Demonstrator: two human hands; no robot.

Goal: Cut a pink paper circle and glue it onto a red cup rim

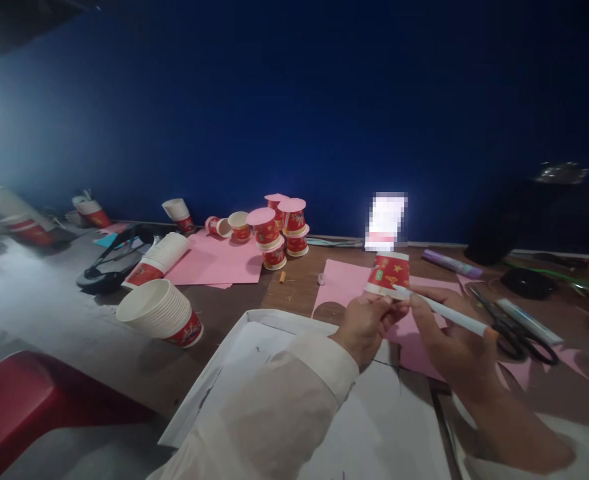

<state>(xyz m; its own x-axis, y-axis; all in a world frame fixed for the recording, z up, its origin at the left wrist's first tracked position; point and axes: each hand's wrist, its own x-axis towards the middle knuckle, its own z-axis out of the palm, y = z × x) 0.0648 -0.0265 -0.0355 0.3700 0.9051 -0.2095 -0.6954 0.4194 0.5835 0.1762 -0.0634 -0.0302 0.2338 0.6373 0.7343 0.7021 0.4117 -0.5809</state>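
A red paper cup (390,272) with gold stars and white edges is pinched near its lower edge by my left hand (367,325). My right hand (457,347) grips a white marker (449,312) with an orange end, its tip at the cup's side; whether it touches cannot be told. Pink paper (339,283) with a round cut-out lies under and behind my hands. Below them is a shallow white box lid (254,360). A small orange cap (283,277) lies on the table to the left.
Cups topped with pink discs (261,217) stand stacked at the back. Nested cups (157,307) lean at left, near a red stool (19,400). Black scissors (517,337), a clear tube (529,321) and a purple tube (451,263) lie right. A lit, pixelated screen (387,220) stands behind.
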